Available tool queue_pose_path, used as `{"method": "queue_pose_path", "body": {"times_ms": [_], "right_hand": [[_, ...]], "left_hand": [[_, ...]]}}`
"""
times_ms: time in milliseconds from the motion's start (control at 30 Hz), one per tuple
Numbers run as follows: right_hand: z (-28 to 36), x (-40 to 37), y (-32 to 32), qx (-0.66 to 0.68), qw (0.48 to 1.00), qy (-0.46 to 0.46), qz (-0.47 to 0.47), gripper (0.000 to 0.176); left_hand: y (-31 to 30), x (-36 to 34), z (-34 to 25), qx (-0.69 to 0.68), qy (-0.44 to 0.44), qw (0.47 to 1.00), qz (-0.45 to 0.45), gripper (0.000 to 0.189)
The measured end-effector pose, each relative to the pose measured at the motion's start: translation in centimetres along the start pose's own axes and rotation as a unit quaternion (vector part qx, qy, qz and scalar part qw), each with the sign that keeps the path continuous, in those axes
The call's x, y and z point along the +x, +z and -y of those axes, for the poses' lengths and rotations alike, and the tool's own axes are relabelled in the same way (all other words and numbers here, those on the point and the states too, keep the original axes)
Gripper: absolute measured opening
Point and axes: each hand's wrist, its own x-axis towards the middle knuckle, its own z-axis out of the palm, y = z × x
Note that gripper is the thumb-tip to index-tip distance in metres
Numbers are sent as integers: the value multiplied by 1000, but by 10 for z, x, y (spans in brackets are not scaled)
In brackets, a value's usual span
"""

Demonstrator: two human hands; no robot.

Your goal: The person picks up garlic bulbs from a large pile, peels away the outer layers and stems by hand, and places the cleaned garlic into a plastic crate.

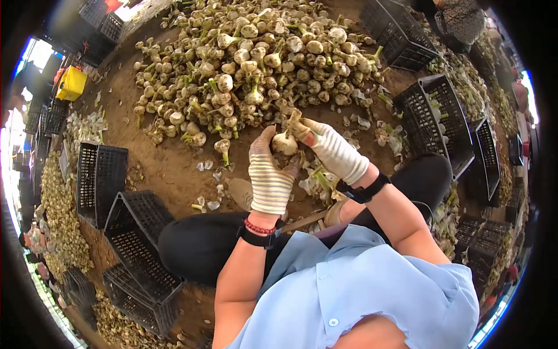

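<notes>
A whitish garlic bulb (285, 143) is held between my two gloved hands, its brown neck pointing up. My left hand (270, 174), in a striped knit glove, curls around the bulb from the left and below with fingers and thumb. From the upper right, my right hand (334, 150), gloved too, pinches the neck of that bulb; its fingertips are partly hidden. Just beyond both hands rises a large heap of garlic bulbs (250, 70), many with short green or dry stalks. A single loose bulb (222, 145) lies on the soil left of my left hand.
Black plastic crates stand at my left, including an upright crate (100, 180) and a tilted crate (139, 232). More, such as a large crate (436, 119), are at the right. Peeled skins (319, 180) litter the brown soil (168, 168). A yellow container (71, 83) sits far left.
</notes>
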Motion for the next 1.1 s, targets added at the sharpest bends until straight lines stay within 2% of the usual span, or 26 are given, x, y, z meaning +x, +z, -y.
{"method": "queue_pose_path", "body": {"times_ms": [67, 167, 200, 300, 400, 467, 533, 567, 600, 667, 700, 767, 800, 867, 900, 933, 1000, 1033, 1067, 1100], "right_hand": [[7, 1, 7, -1, 996, 93, -18, 48], [9, -4, 10, -15, 998, 61, -26, 40], [10, -6, 10, -31, 998, 53, -23, 37], [25, -13, 7, -50, 998, 49, -1, 45], [19, -14, -4, -124, 991, 51, 17, 39], [19, -15, -7, -110, 992, 56, 24, 40], [13, -16, -11, -133, 991, -3, 23, 31], [12, -15, -11, -120, 992, -25, 19, 32], [13, -17, -12, -119, 992, -25, 18, 32], [24, -20, -12, -114, 993, 33, 14, 29], [29, -20, -10, -114, 993, 33, 12, 29], [37, -17, -4, -176, 981, 77, -24, 24], [36, -16, -1, -176, 981, 78, -25, 24], [36, -14, 3, -186, 971, 127, -76, 19], [23, -13, 2, -201, 970, 98, -92, 15], [16, -14, 1, -202, 970, 97, -93, 15], [6, -21, 1, -255, 962, 2, -98, 12], [12, -25, 6, -266, 956, -71, -103, 10], [26, -29, 8, -266, 956, -70, -101, 10], [43, -35, 8, -245, 967, 22, -63, 11]], "left_hand": [[-2, -2, -3, 20, 21, 1000, -6, 76], [-4, -4, -7, 8, 29, 1000, -2, 74], [-5, -5, -9, -34, 9, 999, 3, 74], [-6, -6, -13, -83, -16, 996, 23, 76], [-8, -5, -14, -79, -21, 996, 39, 77], [-9, -5, -16, -109, -50, 992, 49, 76], [-8, -4, -10, -94, -32, 994, 45, 75], [-7, -3, -8, -81, -11, 996, 44, 73], [-6, -4, -7, -81, -11, 996, 45, 73], [-5, -4, -9, -145, -84, 985, 37, 67], [-4, -4, -10, -145, -84, 985, 39, 67], [-2, -3, -15, -293, -191, 936, 37, 61], [1, -2, -11, -293, -192, 936, 38, 61], [8, 1, -9, -431, -220, 875, -6, 53], [10, -1, -10, -479, -244, 843, -21, 43], [11, 0, -8, -479, -243, 843, -20, 43], [13, 3, 1, -541, -324, 775, -43, 38], [15, 6, 0, -519, -364, 770, -70, 35], [19, 7, 12, -519, -365, 770, -72, 35], [26, 6, 29, -476, -344, 807, -55, 34]]}}
